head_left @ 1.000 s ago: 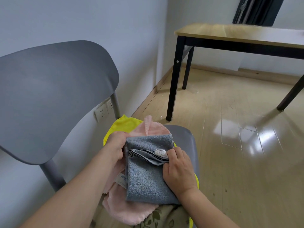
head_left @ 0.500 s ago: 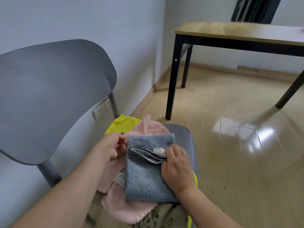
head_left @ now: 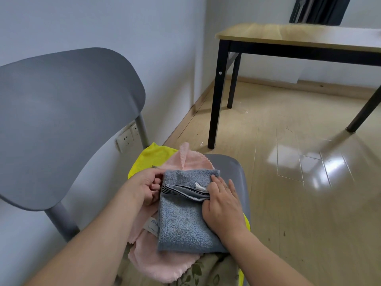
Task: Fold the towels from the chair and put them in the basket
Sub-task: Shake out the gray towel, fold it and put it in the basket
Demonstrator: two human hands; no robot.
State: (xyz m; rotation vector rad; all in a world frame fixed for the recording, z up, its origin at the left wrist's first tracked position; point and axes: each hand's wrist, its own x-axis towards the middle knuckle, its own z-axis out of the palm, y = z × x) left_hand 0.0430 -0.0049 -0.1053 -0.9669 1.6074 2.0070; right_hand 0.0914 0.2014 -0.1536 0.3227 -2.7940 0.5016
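Grey chair (head_left: 68, 129) by white wall, wooden floor right; left hand (head_left: 145, 187) pinching blue towel (head_left: 183, 215) edge, right hand (head_left: 223, 205) pressing flat, fingers straight

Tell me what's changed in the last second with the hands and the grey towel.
The right hand has opened: its fingers, curled on the folded edge earlier, now lie flatter, pressing the grey towel. The left hand slid slightly back along the towel's left edge, fingers still curled there. The towel stays folded on the pink towel and yellow towel on the chair.
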